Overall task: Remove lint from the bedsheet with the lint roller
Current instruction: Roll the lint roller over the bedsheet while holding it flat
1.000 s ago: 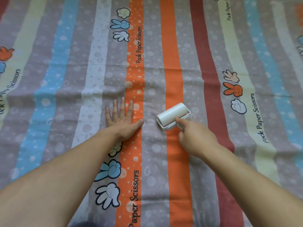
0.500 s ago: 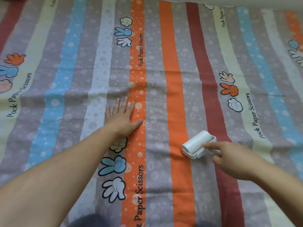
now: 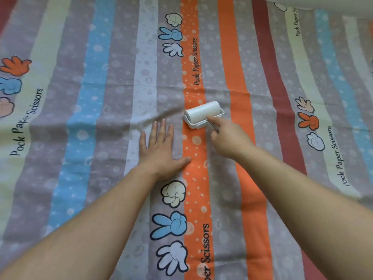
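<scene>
- A multicoloured striped fabric bedsheet [image 3: 96,110], printed with cartoon hands and the words "Pock Paper Scissors", is seen spread flat across the whole view.
- A white cylindrical lint roller [image 3: 202,112] in a white plastic frame is laid on the bedsheet near the middle of the view, across the dotted orange stripe and the grey stripe beside it.
- The lint roller is gripped by the right hand [image 3: 228,141]. The index finger is stretched forward onto the frame, while the other fingers are curled round the thin handle [image 3: 215,127], most of which is hidden.
- The left hand [image 3: 159,150] is pressed flat on the bedsheet just left of the lint roller, with fingers straight and slightly spread and nothing held. The cloth is judged to be kept taut by it.
- A shallow crease [image 3: 153,118] is seen in the fabric just beyond the left fingertips.
- No lint can be made out on the bedsheet or on the roller's paper, so cleaned and uncleaned areas cannot be told apart.
- The task is judged to be under way, with the central strip being worked.
- Wide stretches to the left, to the right and towards the far edge are judged as possibly left to be rolled. How much has been covered cannot be told.
</scene>
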`<action>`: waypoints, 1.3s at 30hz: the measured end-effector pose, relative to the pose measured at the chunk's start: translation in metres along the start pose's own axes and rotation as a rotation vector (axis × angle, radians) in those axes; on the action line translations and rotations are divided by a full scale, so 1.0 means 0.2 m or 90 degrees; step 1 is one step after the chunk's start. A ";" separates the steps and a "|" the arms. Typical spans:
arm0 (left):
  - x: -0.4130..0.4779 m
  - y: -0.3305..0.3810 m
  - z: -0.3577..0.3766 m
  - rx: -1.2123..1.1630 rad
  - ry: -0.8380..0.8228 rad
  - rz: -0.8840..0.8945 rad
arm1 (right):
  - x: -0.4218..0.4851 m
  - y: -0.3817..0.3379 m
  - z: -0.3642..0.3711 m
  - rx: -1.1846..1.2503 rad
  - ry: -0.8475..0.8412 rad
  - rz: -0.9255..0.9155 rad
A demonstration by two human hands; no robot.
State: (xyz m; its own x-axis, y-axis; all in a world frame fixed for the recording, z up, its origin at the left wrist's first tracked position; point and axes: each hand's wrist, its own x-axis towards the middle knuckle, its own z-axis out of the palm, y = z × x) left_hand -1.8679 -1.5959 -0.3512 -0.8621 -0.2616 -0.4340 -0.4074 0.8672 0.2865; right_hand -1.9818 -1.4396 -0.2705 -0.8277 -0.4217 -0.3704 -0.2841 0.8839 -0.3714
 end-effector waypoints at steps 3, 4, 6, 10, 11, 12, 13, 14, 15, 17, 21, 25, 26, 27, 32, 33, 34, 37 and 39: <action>0.01 -0.01 0.01 -0.013 -0.009 0.012 | 0.01 0.00 0.07 -0.016 0.002 0.041; 0.01 -0.02 0.01 -0.022 -0.012 0.017 | -0.01 0.01 0.08 -0.025 0.007 0.049; 0.02 -0.02 0.00 -0.035 -0.018 0.024 | -0.07 0.05 0.06 -0.033 0.004 0.059; 0.00 -0.01 -0.01 -0.039 -0.027 0.020 | -0.18 0.12 0.05 -0.058 -0.055 0.076; 0.00 -0.01 -0.01 -0.038 -0.026 0.014 | -0.22 0.14 0.04 -0.057 -0.065 0.084; -0.01 0.00 -0.01 -0.032 -0.028 0.008 | -0.25 0.15 0.03 -0.057 -0.075 0.091; 0.00 0.01 -0.02 -0.023 -0.031 0.004 | -0.29 0.18 0.01 -0.062 -0.083 0.096; -0.01 0.01 -0.02 -0.016 -0.040 0.000 | -0.32 0.20 0.00 -0.072 -0.095 0.101; -0.01 0.02 -0.03 -0.009 -0.049 -0.004 | -0.36 0.21 -0.01 -0.082 -0.103 0.109; -0.01 0.03 -0.04 0.000 -0.068 -0.011 | -0.43 0.25 -0.02 -0.103 -0.116 0.122; -0.01 0.04 -0.05 0.009 -0.073 -0.018 | -0.55 0.32 -0.05 -0.109 -0.126 0.129; -0.02 0.04 -0.02 0.025 -0.035 -0.015 | -0.66 0.39 -0.06 -0.114 -0.155 0.148; -0.02 0.04 -0.02 0.029 -0.027 -0.013 | -0.69 0.40 -0.06 -0.119 -0.160 0.152; -0.03 0.04 -0.01 0.030 -0.019 -0.010 | -0.71 0.41 -0.06 -0.122 -0.163 0.154; -0.07 0.00 -0.01 0.036 0.006 0.007 | -0.84 0.46 -0.04 -0.115 -0.144 0.155; -0.09 -0.01 -0.01 0.034 0.007 0.005 | -0.85 0.47 -0.05 -0.122 -0.148 0.145; -0.10 -0.03 -0.01 0.032 0.013 0.000 | -0.86 0.47 -0.05 -0.127 -0.153 0.135; -0.12 -0.09 -0.03 0.035 0.034 -0.041 | -0.89 0.51 -0.07 -0.146 -0.178 0.125; -0.12 -0.16 -0.06 0.025 0.037 -0.094 | -0.92 0.53 -0.14 -0.163 -0.207 0.121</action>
State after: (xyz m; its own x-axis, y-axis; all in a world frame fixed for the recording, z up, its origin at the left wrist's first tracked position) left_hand -1.8387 -1.6220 -0.3388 -0.8104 -0.4102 -0.4184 -0.5196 0.8331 0.1897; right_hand -1.8723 -1.2627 -0.2179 -0.6937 -0.2528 -0.6745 -0.2865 0.9560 -0.0636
